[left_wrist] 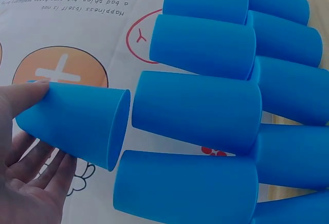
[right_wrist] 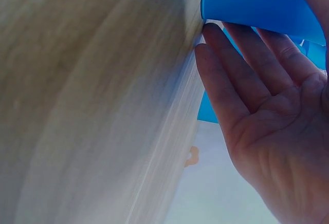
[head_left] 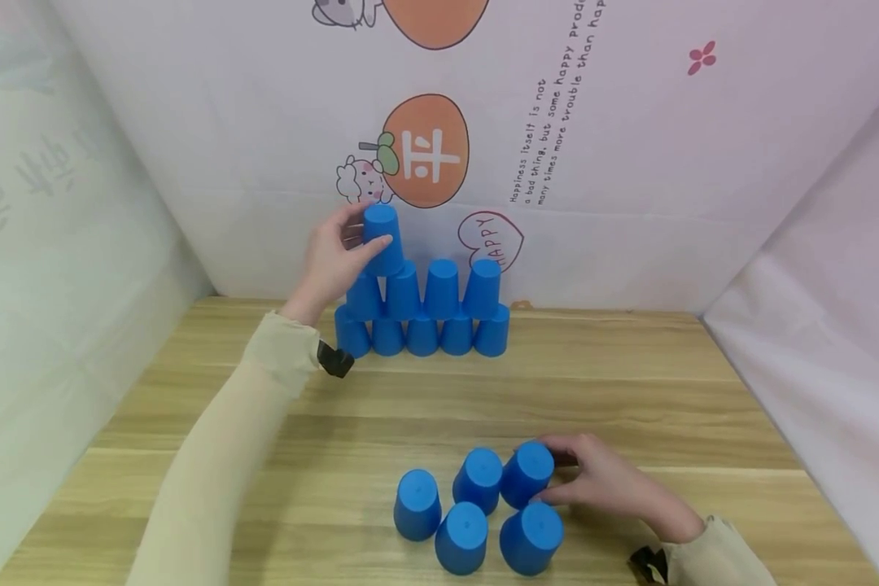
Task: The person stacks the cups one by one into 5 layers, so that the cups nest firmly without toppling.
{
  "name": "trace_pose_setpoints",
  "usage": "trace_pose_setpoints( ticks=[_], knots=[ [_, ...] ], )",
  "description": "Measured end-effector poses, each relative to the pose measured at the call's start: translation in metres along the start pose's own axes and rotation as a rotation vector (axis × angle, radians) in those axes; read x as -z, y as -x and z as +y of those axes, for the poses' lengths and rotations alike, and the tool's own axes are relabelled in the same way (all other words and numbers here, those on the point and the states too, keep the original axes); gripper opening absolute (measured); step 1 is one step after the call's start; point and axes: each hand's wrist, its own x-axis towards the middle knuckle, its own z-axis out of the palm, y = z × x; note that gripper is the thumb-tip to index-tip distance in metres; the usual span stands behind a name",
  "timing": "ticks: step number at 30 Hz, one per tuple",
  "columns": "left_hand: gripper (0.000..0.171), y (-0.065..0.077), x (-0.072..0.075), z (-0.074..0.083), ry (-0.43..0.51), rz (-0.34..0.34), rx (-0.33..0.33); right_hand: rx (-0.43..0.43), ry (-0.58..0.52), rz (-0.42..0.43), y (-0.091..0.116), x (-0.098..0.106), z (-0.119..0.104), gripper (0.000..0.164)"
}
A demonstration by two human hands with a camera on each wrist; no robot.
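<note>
Presently, left grip (head_left: 331,264) clamps near-upright blue cup (head_left: 382,236) just above stack's (head_left: 443,289) two leftmost upper cups (head_left: 403,295); right grip (head_left: 602,482) clamps front cup (head_left: 531,470), lower centre-right.

The right wrist view's top edge crops one blue cup (right_wrist: 257,0).

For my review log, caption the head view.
Left hand holds a blue cup above two stacked rows of cups; right hand reaches around one of five nearer cups.

The left hand (head_left: 333,256) holds a blue cup (head_left: 384,240) above stacked cups (head_left: 443,291) — the right hand (head_left: 604,480) is around another cup (head_left: 526,476).
</note>
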Motion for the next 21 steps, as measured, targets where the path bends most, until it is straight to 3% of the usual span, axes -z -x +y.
trace_pose_setpoints(
  ticks=[21],
  knots=[
    [0.071,0.0037,0.0014,-0.0097,-0.015,0.023,0.034,0.01,-0.01,-0.002,-0.0005,-0.0006,0.002,0.041]
  ],
)
